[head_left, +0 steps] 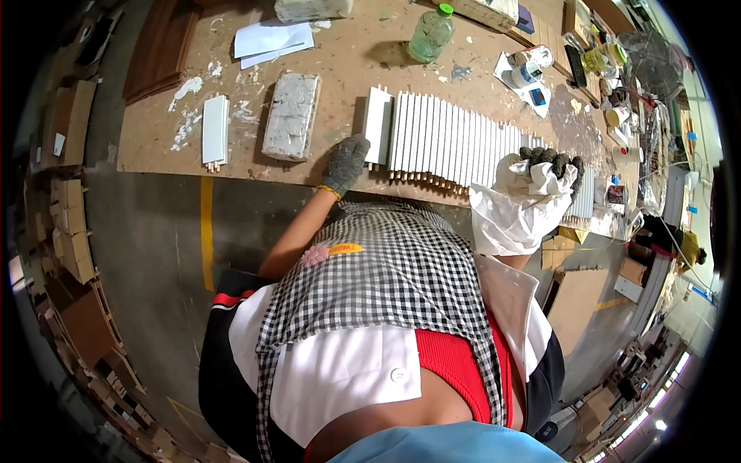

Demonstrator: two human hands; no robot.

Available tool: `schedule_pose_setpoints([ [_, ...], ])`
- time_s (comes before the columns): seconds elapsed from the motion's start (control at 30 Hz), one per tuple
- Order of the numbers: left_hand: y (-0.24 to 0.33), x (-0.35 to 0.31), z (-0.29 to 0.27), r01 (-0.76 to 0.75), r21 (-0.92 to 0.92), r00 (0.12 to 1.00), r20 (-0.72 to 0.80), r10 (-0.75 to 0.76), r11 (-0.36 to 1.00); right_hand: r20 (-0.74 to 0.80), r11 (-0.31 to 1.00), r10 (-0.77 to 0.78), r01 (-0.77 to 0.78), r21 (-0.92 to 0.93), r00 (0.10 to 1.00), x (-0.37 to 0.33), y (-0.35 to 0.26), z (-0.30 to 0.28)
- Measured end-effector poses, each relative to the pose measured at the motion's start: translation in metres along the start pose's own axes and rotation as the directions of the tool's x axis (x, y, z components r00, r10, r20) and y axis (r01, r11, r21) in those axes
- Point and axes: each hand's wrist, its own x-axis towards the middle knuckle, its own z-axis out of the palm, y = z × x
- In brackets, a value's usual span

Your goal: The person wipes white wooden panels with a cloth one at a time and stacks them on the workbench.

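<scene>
A row of white slats [448, 140] with bare wooden ends lies along the table's near edge, most of them packed side by side. At the row's left end a wider white slat [377, 123] lies flat. My left hand [345, 165], in a grey knitted glove, has its fingers bunched against that slat's lower left edge. Toward the right end, my right hand [553, 161] in a dark glove is closed on a crumpled white cloth [515, 212]. The cloth covers part of the slats there and hangs over the table edge.
On the worktable [340, 92] lie a wrapped white block [291, 116], a small stack of white slats [215, 130] and paper sheets [272, 40]. A green-capped bottle [431, 35] stands at the back. Tubs [527, 75] and a fan [652, 62] crowd the right side.
</scene>
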Motion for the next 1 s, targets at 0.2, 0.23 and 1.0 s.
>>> schedule_pose_setpoints([
  [0.2,0.006,-0.002,0.007,-0.015,0.427,0.998,-0.05,0.041,0.904,0.238,0.941,-0.175,0.233,-0.243,0.955,0.018,0.001,0.029],
  [0.23,0.008,-0.004,0.001,0.023,0.183,0.996,-0.091,-0.006,0.983,0.163,0.999,-0.026,0.03,-0.022,0.986,0.013,0.002,0.036],
  [1.0,0.004,-0.071,-0.129,0.125,-0.68,0.935,-0.162,-0.315,0.723,0.91,0.593,-0.09,0.756,-0.278,0.405,0.024,0.165,0.361],
])
